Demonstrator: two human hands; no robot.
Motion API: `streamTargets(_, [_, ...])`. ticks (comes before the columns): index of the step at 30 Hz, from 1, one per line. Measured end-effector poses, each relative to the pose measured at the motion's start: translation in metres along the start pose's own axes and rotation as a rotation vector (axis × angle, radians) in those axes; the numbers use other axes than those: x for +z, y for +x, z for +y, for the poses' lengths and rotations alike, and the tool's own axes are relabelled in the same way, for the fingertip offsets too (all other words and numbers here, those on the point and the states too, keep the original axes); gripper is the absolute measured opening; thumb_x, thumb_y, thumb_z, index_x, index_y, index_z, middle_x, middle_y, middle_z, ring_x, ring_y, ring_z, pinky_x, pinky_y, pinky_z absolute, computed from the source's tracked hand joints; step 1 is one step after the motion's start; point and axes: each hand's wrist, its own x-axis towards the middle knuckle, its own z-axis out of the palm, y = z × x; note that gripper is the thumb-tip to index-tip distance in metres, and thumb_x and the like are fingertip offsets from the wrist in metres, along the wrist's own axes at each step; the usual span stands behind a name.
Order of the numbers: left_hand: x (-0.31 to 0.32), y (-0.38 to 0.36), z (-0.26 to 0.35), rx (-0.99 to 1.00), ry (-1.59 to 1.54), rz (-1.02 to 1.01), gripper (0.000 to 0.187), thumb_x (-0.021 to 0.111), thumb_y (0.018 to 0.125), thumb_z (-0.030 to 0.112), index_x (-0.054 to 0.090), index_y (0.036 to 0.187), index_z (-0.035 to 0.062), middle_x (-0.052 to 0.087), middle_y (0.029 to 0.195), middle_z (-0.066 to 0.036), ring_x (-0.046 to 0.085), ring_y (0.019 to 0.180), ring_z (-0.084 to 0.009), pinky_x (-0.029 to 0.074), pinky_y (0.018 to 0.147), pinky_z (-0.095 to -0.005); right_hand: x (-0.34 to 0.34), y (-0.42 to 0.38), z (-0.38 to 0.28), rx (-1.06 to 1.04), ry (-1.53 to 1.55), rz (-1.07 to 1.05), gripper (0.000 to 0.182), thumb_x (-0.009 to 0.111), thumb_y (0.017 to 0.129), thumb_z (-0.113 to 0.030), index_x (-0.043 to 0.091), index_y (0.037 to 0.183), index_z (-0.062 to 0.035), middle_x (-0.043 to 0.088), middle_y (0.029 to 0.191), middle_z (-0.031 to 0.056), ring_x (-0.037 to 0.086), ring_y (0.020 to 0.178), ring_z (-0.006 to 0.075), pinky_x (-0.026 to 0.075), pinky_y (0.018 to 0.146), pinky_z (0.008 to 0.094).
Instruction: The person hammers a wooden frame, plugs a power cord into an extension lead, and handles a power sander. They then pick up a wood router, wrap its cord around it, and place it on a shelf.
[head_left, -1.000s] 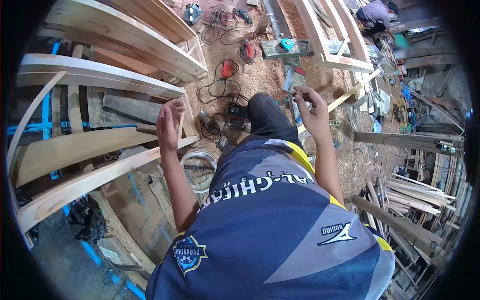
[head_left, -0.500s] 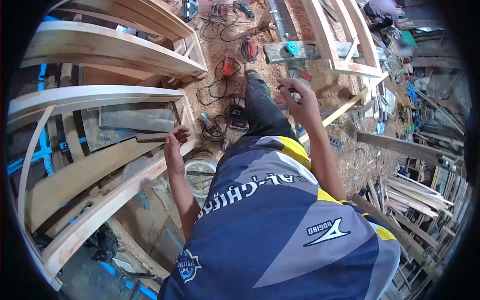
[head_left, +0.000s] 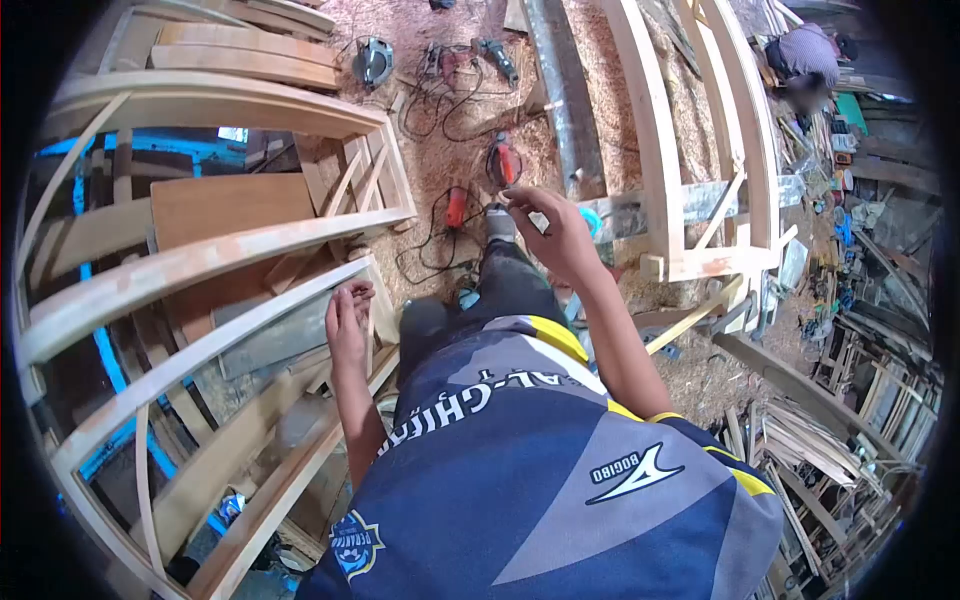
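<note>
My left hand hovers beside the pale wooden frame on the left, its fingers loosely curled and apart, with nothing visible in them. In front of my body, my right hand is raised with bent fingers and a gap between thumb and forefinger; I see nothing held. Partly hidden behind that hand is a turquoise tape measure on a grey plank. Beyond it on the floor lie a red corded power tool and another red tool. My shoe points forward between the frames.
Another wooden frame stands at left, and a tall one at right. A circular saw and a drill-like tool lie farther on among cords. Sawdust covers the floor. Wood strips are piled at right; a person is crouched at far right.
My view has moved forward, so frames and tools sit lower or nearer. My right hand has shifted left and now overlaps the tape measure; my left fingers are more curled.
</note>
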Motion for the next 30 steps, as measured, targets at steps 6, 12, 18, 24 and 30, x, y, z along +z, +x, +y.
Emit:
streamTargets(6, [0.054, 0.079, 0.069, 0.157, 0.038, 0.022, 0.048, 0.040, 0.115, 0.040, 0.063, 0.131, 0.0011, 0.065, 0.132, -0.010, 0.061, 0.123, -0.0212, 0.047, 0.108, -0.0393, -0.038, 0.072, 0.028, 0.098, 0.064, 0.096, 0.036, 0.069, 0.095, -0.001, 0.066, 0.131, -0.0026, 0.075, 0.101, 0.0105, 0.072, 0.094, 0.0183, 0.055, 0.086, 0.0322])
streamTargets(12, [0.080, 0.164, 0.124, 0.361, -0.013, 0.196, 0.048, 0.038, 0.115, 0.040, 0.054, 0.143, 0.0035, 0.048, 0.155, -0.013, 0.051, 0.140, -0.0269, 0.039, 0.118, -0.0470, -0.048, 0.132, 0.057, 0.285, 0.066, 0.137, 0.043, 0.067, 0.098, -0.004, 0.059, 0.141, -0.0041, 0.075, 0.105, 0.0098, 0.072, 0.097, 0.0175, 0.055, 0.091, 0.0328])
streamTargets(18, [0.092, 0.287, 0.154, 0.270, -0.122, 0.105, 0.053, 0.045, 0.111, 0.046, 0.055, 0.139, 0.0026, 0.043, 0.159, -0.018, 0.047, 0.143, -0.0307, 0.035, 0.121, -0.0502, -0.041, 0.226, 0.083, 0.381, 0.076, 0.206, 0.035, 0.069, 0.097, -0.004, 0.064, 0.131, -0.0025, 0.077, 0.102, 0.0130, 0.075, 0.095, 0.0212, 0.056, 0.088, 0.0331])
streamTargets(24, [0.130, 0.485, 0.211, 0.320, -0.127, -0.318, 0.066, 0.044, 0.108, 0.057, 0.057, 0.134, -0.0022, 0.035, 0.163, -0.025, 0.043, 0.146, -0.0343, 0.030, 0.124, -0.0518, -0.020, 0.361, 0.077, 0.477, -0.055, 0.379, 0.024, 0.069, 0.098, -0.003, 0.071, 0.122, -0.0019, 0.076, 0.101, 0.0109, 0.073, 0.092, 0.0183, 0.056, 0.085, 0.0318])
streamTargets(30, [0.098, 0.607, 0.303, 0.448, -0.086, -0.404, 0.082, 0.029, 0.105, 0.072, 0.057, 0.140, 0.0034, 0.047, 0.157, -0.022, 0.037, 0.152, -0.0350, 0.019, 0.128, -0.0529, 0.013, 0.509, 0.026, 0.396, -0.080, 0.330, 0.027, 0.070, 0.095, -0.004, 0.070, 0.122, -0.0036, 0.076, 0.102, 0.0130, 0.074, 0.094, 0.0240, 0.056, 0.086, 0.0348])
